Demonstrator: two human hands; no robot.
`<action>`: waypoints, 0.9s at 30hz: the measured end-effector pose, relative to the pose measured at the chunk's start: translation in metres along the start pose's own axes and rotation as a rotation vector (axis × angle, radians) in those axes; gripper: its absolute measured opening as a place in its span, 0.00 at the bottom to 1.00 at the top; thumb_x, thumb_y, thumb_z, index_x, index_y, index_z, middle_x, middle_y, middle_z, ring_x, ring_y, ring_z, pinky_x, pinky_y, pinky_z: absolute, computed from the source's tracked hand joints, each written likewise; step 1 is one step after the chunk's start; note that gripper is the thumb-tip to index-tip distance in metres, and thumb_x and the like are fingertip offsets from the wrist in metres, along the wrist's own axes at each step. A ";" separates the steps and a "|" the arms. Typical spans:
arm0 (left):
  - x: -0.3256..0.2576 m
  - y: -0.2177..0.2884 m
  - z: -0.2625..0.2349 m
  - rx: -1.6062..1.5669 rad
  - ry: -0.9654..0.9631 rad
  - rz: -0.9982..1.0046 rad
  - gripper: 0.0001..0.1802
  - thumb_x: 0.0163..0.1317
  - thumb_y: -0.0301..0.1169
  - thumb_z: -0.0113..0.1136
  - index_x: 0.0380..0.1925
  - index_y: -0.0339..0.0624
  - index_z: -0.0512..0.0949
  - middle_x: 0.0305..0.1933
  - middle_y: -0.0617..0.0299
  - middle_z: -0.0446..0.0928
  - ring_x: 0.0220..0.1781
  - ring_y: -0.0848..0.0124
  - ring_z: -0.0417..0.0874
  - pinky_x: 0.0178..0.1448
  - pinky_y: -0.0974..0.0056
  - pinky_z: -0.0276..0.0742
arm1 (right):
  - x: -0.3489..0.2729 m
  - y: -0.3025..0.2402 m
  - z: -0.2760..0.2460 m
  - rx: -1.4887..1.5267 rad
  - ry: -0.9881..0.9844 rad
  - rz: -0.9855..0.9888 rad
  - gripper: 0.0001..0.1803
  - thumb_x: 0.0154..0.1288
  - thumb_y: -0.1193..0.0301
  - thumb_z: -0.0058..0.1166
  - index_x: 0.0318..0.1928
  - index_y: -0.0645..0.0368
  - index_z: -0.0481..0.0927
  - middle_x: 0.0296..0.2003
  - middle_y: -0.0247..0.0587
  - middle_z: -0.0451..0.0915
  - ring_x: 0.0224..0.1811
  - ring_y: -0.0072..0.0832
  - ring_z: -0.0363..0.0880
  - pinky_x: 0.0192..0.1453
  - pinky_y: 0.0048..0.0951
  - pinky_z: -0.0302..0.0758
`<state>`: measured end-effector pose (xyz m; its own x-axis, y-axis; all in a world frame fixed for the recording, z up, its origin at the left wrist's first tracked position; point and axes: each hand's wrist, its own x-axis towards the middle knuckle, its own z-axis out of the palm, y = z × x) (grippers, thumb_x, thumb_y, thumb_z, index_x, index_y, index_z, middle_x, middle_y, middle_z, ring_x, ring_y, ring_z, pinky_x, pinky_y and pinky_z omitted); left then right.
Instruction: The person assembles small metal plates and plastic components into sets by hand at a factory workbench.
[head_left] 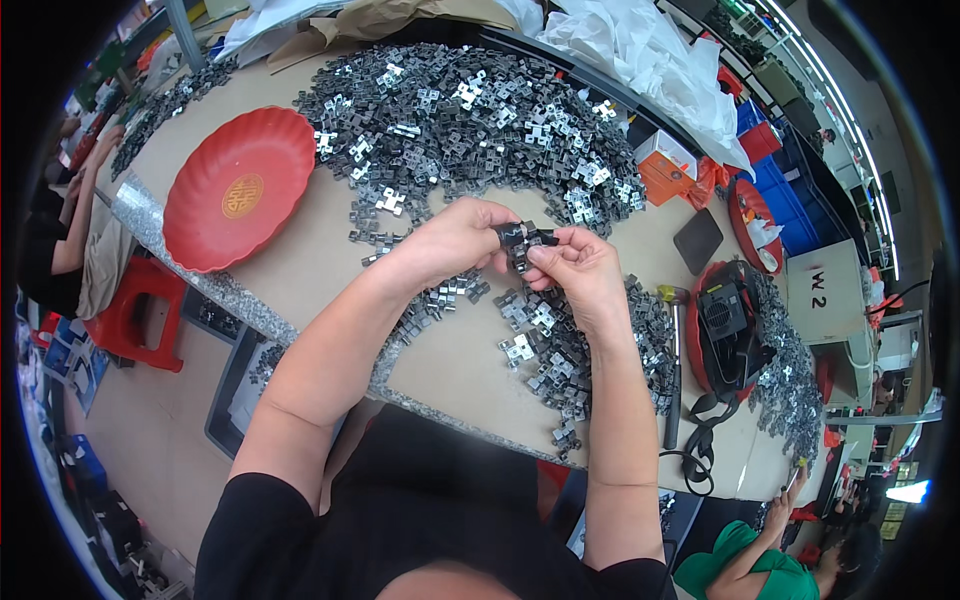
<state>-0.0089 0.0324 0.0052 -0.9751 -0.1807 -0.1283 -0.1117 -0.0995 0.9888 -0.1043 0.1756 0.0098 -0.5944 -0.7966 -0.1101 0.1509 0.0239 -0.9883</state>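
Observation:
In front of me, above the table, my two hands meet around a small dark metal piece [519, 255]. My left hand [455, 240] is closed, thumb and fingers pinching the piece from its left side. On the other side my right hand [585, 275] grips it between thumb and fingertips. Fingers cover part of the piece, so its full shape does not show. Beyond both hands spreads a large heap of small shiny, cross-shaped metal pieces [450, 130]. A smaller pile of like pieces [550, 350] lies beneath and beside my right forearm.
A red scalloped plate [240, 190] sits at the left table edge. On the right are a hammer [675, 370], a red bowl holding a black device [725, 320], a dark flat pad [698, 241] and an orange-white box [665, 168]. Other people work at both sides.

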 end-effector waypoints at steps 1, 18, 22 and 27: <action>-0.002 0.003 0.002 -0.001 0.000 0.000 0.16 0.45 0.17 0.39 0.35 0.33 0.73 0.19 0.64 0.72 0.20 0.83 0.69 0.22 0.79 0.60 | 0.000 -0.001 -0.001 0.025 -0.021 0.024 0.12 0.50 0.78 0.54 0.36 0.69 0.70 0.25 0.41 0.76 0.22 0.20 0.75 0.25 0.16 0.74; -0.003 0.005 0.008 0.216 -0.027 0.071 0.10 0.49 0.20 0.43 0.31 0.34 0.73 0.24 0.69 0.70 0.25 0.84 0.67 0.26 0.78 0.61 | -0.001 -0.007 -0.004 0.159 -0.024 0.079 0.07 0.51 0.76 0.53 0.31 0.65 0.72 0.21 0.36 0.75 0.18 0.17 0.74 0.21 0.14 0.74; -0.006 0.005 0.007 0.046 -0.027 0.220 0.06 0.52 0.25 0.49 0.29 0.36 0.74 0.24 0.72 0.70 0.26 0.86 0.65 0.26 0.78 0.58 | -0.002 -0.014 -0.004 0.138 -0.074 0.039 0.08 0.53 0.73 0.53 0.32 0.64 0.72 0.23 0.36 0.75 0.20 0.17 0.74 0.21 0.14 0.74; 0.001 -0.003 0.000 0.022 -0.061 0.240 0.07 0.49 0.22 0.50 0.29 0.35 0.74 0.26 0.71 0.70 0.28 0.86 0.67 0.29 0.79 0.60 | 0.000 -0.006 -0.005 0.083 -0.068 -0.028 0.09 0.54 0.70 0.52 0.32 0.63 0.72 0.24 0.36 0.75 0.22 0.17 0.73 0.22 0.14 0.73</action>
<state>-0.0091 0.0329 0.0017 -0.9840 -0.1367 0.1145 0.1209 -0.0390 0.9919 -0.1095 0.1788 0.0152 -0.5449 -0.8354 -0.0721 0.2018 -0.0471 -0.9783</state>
